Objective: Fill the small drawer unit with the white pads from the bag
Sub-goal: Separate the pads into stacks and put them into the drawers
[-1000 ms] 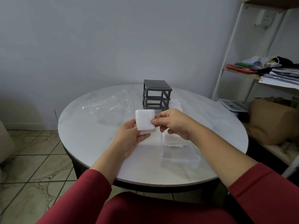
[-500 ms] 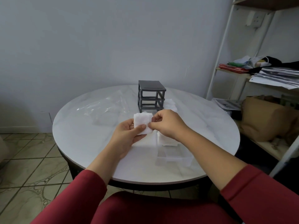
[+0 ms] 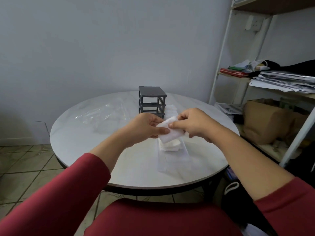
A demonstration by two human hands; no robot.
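Both hands hold one white pad (image 3: 172, 133) above the round table. My left hand (image 3: 144, 127) grips its left end and my right hand (image 3: 194, 124) pinches its top right edge. Directly below lies a clear drawer (image 3: 172, 155) with a stack of white pads (image 3: 170, 146) at its far end. The dark grey drawer unit frame (image 3: 151, 101) stands behind the hands with its slots open. More white pads (image 3: 171, 110) lie to the right of the frame. A clear plastic bag (image 3: 104, 116) is spread on the table's left half.
The white round table (image 3: 81, 138) fills the middle of the view. A white shelf rack (image 3: 219, 65) at the right carries papers and cloths, with a brown paper bag (image 3: 265, 123) beside the table. Tiled floor shows at the left.
The pad was held upright facing me; now it is tilted flat and lower, over the clear drawer. Both hands came closer together around it.
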